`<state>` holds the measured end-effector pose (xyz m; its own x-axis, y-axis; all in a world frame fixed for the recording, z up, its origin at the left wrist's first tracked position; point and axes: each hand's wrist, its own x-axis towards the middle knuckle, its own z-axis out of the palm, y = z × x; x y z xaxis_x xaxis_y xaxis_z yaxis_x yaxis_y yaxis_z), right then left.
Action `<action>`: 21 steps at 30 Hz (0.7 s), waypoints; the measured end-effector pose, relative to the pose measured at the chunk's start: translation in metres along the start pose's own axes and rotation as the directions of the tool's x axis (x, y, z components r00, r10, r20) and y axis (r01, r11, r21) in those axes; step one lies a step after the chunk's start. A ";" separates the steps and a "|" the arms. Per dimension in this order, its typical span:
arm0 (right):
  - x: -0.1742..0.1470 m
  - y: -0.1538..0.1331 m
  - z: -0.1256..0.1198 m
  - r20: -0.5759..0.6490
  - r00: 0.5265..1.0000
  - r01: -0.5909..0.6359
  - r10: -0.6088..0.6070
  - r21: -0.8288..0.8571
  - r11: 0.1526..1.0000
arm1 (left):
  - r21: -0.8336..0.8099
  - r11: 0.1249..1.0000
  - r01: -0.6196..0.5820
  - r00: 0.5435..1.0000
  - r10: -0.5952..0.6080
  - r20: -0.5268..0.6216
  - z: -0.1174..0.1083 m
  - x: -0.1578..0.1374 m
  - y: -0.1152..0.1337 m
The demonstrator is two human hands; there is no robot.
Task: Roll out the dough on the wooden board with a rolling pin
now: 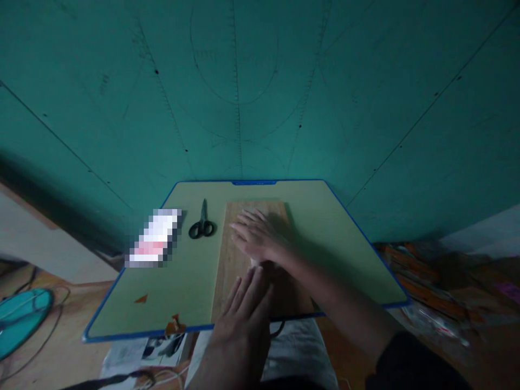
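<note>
A wooden board (222, 276) lies on a pale green table (337, 233) with a blue rim. My right hand (258, 235) rests palm down over the board's upper part, fingers stretched out. Nearer to me, my left hand (247, 303) is also flat, its fingers pointing forward over the lower part. A small pale bit shows under my right palm, too little of it to name. Black-handled scissors (202, 225) lie left of the board, blades pointing away from me.
A blurred-out phone-like item (156, 238) lies at the table's left edge. Small brown scraps (141, 299) sit at the front left. A green wall (252, 81) with drawn lines rises behind the table. Clutter (422, 281) is piled on the right, and a turquoise round object (24, 317) stands on the left.
</note>
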<state>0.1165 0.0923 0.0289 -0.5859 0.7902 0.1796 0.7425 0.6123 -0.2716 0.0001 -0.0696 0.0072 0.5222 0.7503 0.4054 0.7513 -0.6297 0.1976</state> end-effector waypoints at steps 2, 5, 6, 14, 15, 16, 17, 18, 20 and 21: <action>0.007 -0.006 0.003 -0.002 1.000 -0.001 0.001 0.005 1.000 | -0.002 1.000 -0.009 0.999 0.009 -0.030 0.000 -0.005 -0.006; 0.006 -0.006 0.003 -0.014 1.000 0.004 -0.004 0.001 1.000 | -0.033 0.999 -0.037 0.999 0.036 -0.022 0.000 -0.005 -0.006; 0.003 -0.003 0.002 -0.012 1.000 0.011 -0.011 -0.001 1.000 | -0.053 0.998 -0.045 0.999 0.045 0.000 0.001 -0.002 -0.002; -0.046 0.046 -0.016 0.062 0.996 -0.068 0.065 0.043 0.997 | -0.147 0.967 -0.207 0.975 0.217 0.049 0.023 0.038 0.042; -0.050 0.050 -0.017 0.066 0.996 -0.069 0.065 0.058 0.996 | -0.150 0.962 -0.228 0.971 0.237 0.043 0.026 0.041 0.046; -0.052 0.052 -0.017 0.069 0.996 -0.067 0.062 0.071 0.995 | -0.152 0.958 -0.242 0.967 0.251 0.040 0.029 0.043 0.049; -0.052 0.053 -0.017 0.071 0.996 -0.064 0.058 0.080 0.995 | -0.151 0.957 -0.248 0.966 0.257 0.040 0.032 0.045 0.051; -0.051 0.053 -0.016 0.070 0.996 -0.061 0.055 0.086 0.994 | -0.145 0.958 -0.248 0.966 0.256 0.037 0.033 0.045 0.052; -0.046 0.047 -0.013 0.070 0.996 -0.057 0.051 0.090 0.994 | -0.123 0.965 -0.230 0.972 0.233 0.010 0.034 0.042 0.051; -0.042 0.043 -0.011 0.073 0.996 -0.056 0.049 0.091 0.994 | -0.113 0.970 -0.216 0.976 0.217 -0.003 0.034 0.039 0.049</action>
<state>0.1761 0.0857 0.0203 -0.5708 0.8154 0.0966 0.7416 0.5625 -0.3657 0.0713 -0.0642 0.0022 0.6717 0.5948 0.4416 0.5699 -0.7957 0.2050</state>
